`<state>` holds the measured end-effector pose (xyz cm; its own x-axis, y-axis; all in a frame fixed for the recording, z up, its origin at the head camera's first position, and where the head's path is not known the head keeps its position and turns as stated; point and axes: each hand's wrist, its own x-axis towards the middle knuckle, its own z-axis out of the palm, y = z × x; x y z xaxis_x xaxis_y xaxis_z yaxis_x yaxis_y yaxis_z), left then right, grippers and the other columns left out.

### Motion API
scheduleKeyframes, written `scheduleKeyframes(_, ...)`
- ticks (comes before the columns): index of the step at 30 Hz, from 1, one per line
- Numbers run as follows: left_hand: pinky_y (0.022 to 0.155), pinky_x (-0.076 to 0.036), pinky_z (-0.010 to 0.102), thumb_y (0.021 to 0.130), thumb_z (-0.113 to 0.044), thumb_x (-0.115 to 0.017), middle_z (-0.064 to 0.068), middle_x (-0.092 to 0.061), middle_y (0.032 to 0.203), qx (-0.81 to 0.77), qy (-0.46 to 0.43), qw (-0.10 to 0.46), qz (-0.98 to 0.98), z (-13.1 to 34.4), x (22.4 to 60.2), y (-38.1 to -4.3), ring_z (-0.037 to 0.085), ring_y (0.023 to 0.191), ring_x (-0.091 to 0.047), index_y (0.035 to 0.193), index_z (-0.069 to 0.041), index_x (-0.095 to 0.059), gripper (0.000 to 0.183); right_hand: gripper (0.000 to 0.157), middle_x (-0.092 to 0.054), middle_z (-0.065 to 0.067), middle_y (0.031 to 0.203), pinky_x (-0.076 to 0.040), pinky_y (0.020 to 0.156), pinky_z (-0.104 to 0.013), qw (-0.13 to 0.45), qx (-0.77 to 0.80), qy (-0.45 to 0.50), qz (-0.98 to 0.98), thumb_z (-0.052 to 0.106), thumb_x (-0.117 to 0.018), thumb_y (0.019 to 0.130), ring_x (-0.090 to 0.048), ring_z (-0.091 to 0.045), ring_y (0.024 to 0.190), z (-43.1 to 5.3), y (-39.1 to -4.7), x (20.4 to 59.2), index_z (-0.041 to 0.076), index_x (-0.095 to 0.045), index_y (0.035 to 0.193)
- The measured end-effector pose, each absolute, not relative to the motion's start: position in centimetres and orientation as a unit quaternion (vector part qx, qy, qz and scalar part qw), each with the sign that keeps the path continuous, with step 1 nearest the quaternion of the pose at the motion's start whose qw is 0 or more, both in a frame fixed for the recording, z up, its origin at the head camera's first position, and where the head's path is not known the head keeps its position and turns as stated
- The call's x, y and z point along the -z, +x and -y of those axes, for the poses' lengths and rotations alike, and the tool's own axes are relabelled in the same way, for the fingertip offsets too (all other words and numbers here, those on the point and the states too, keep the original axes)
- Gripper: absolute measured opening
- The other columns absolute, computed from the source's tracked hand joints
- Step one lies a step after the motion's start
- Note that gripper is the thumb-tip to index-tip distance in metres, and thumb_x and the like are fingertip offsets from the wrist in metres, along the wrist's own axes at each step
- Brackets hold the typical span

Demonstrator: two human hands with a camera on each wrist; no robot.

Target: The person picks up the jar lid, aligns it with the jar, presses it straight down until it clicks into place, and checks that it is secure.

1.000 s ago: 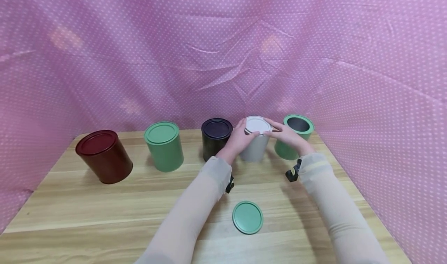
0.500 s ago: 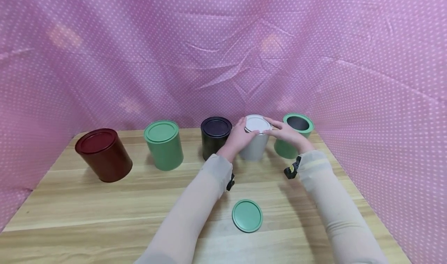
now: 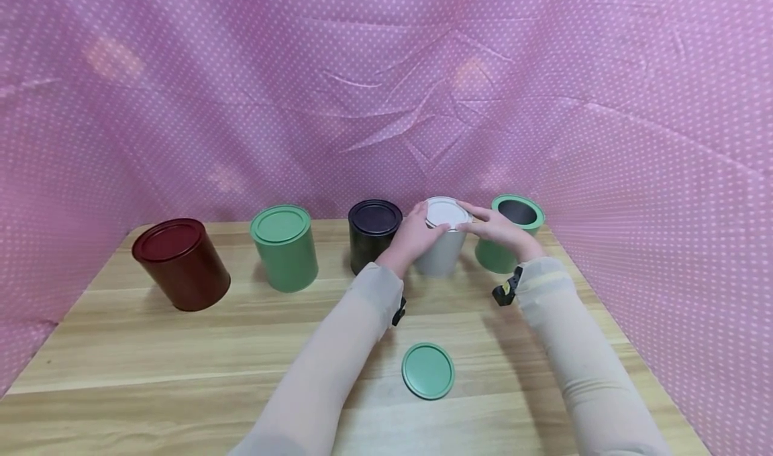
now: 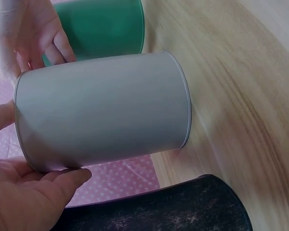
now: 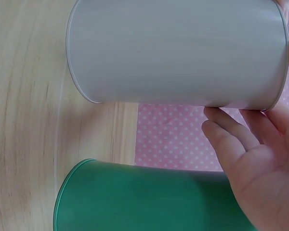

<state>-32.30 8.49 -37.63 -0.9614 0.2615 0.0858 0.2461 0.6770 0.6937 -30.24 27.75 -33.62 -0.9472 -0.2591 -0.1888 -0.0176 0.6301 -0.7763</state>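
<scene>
A white can (image 3: 437, 255) with a white lid (image 3: 445, 212) stands upright at the back of the table, looking grey in both wrist views. My left hand (image 3: 415, 238) grips its upper left side, thumb at the front of the rim. From the opposite side my right hand (image 3: 498, 233) holds the same rim, its thumb close to the left thumb. In the right wrist view, the right fingertips (image 5: 214, 115) lie along the can's side. The left wrist view has the left fingers (image 4: 70, 180) against the wall near the top.
Left of the white can stand a black can (image 3: 370, 241), a lidded green can (image 3: 286, 258) and a dark red can (image 3: 190, 271). An uncovered green can (image 3: 495, 255) is on the right. A loose green lid (image 3: 428, 371) lies nearer the front. Pink dotted cloth (image 3: 386, 94) hangs behind.
</scene>
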Motion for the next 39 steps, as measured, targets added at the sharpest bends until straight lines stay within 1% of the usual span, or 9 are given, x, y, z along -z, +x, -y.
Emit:
scheduleKeyframes(4,0.117,-0.03,0.042,0.093,-0.049,-0.056,0.011,-0.028,0.159,-0.369,0.14,0.006,-0.919,-8.4,37.5,-32.3,0.028,0.144,-0.03,0.153,-0.006,-0.026,0.079,0.071,-0.02,-0.016,0.16,-0.021,0.115,-0.061,0.138,0.416,-0.079,-0.895,0.04,-0.058,0.095,-0.019,-0.044,0.145,-28.5,-31.5,34.8,0.025,-0.023,0.155)
scheduleKeyframes(10,0.117,-0.029,0.042,0.093,-0.049,-0.057,0.013,-0.027,0.159,-0.369,0.138,0.01,-0.919,-8.5,37.4,-32.4,0.028,0.145,-0.029,0.153,-0.006,-0.026,0.08,0.074,-0.023,-0.012,0.16,-0.021,0.115,-0.061,0.132,0.389,-0.082,-0.908,0.052,-0.059,0.091,-0.023,-0.042,0.144,-29.3,-32.7,35.9,0.033,-0.025,0.154)
scheduleKeyframes(13,0.117,-0.029,0.042,0.093,-0.048,-0.057,0.013,-0.027,0.159,-0.368,0.134,0.013,-0.92,-8.6,37.4,-32.5,0.028,0.145,-0.029,0.153,-0.006,-0.026,0.08,0.076,-0.023,-0.011,0.16,-0.018,0.115,-0.063,0.136,0.379,-0.083,-0.912,0.056,-0.059,0.089,-0.021,-0.041,0.145,-29.5,-32.9,35.8,0.035,-0.024,0.154)
scheduleKeyframes(17,0.117,-0.029,0.042,0.093,-0.047,-0.058,0.014,-0.027,0.158,-0.354,0.128,0.021,-0.926,-8.9,37.2,-32.8,0.029,0.145,-0.028,0.153,-0.005,-0.026,0.079,0.077,-0.022,-0.011,0.16,-0.014,0.115,-0.064,0.145,0.366,-0.095,-0.914,0.056,-0.059,0.089,-0.02,-0.039,0.146,-29.5,-32.8,35.5,0.033,-0.023,0.154)
scheduleKeyframes(23,0.116,-0.031,0.043,0.093,-0.047,-0.058,0.016,-0.026,0.159,-0.335,0.122,0.035,-0.933,-9.3,37.0,-32.9,0.032,0.145,-0.029,0.153,-0.006,-0.026,0.079,0.077,-0.025,-0.015,0.159,-0.015,0.115,-0.063,0.154,0.364,-0.114,-0.911,0.049,-0.059,0.092,-0.024,-0.039,0.145,-29.4,-32.5,35.0,0.025,-0.022,0.155)
scheduleKeyframes(26,0.117,-0.029,0.045,0.093,-0.047,-0.058,0.017,-0.022,0.16,-0.337,0.137,0.036,-0.931,-9.2,37.0,-32.9,0.033,0.146,-0.026,0.154,-0.007,-0.022,0.081,0.078,-0.026,-0.017,0.158,-0.015,0.116,-0.063,0.155,0.374,-0.109,-0.908,0.047,-0.06,0.092,-0.024,-0.039,0.145,-29.3,-32.3,34.8,0.023,-0.022,0.155)
scheduleKeyframes(31,0.119,-0.021,0.052,0.092,-0.049,-0.06,0.019,-0.007,0.162,-0.365,0.182,0.035,-0.912,-8.8,37.2,-32.3,0.038,0.148,-0.011,0.157,-0.012,-0.009,0.09,0.077,-0.022,-0.018,0.159,-0.017,0.115,-0.063,0.113,0.375,-0.11,-0.914,0.044,-0.058,0.095,-0.022,-0.043,0.145,-29.1,-31.6,34.9,0.018,-0.02,0.156)
scheduleKeyframes(35,0.12,-0.012,0.053,0.091,-0.049,-0.062,0.021,-0.003,0.162,-0.382,0.202,0.028,-0.902,-8.0,37.5,-31.5,0.041,0.148,-0.003,0.156,-0.009,-0.007,0.095,0.076,-0.011,-0.013,0.163,-0.017,0.115,-0.063,0.066,0.375,-0.125,-0.916,0.04,-0.056,0.097,-0.016,-0.046,0.145,-28.9,-30.6,35.3,0.015,-0.016,0.156)
scheduleKeyframes(39,0.12,-0.015,0.052,0.092,-0.044,-0.063,0.019,-0.003,0.162,-0.387,0.233,0.023,-0.892,-6.8,37.6,-30.5,0.038,0.149,-0.004,0.156,-0.009,-0.01,0.091,0.078,-0.005,-0.009,0.163,-0.011,0.116,-0.063,0.028,0.371,-0.142,-0.917,0.038,-0.058,0.096,-0.008,-0.04,0.148,-28.6,-29.5,35.5,0.016,-0.014,0.156)
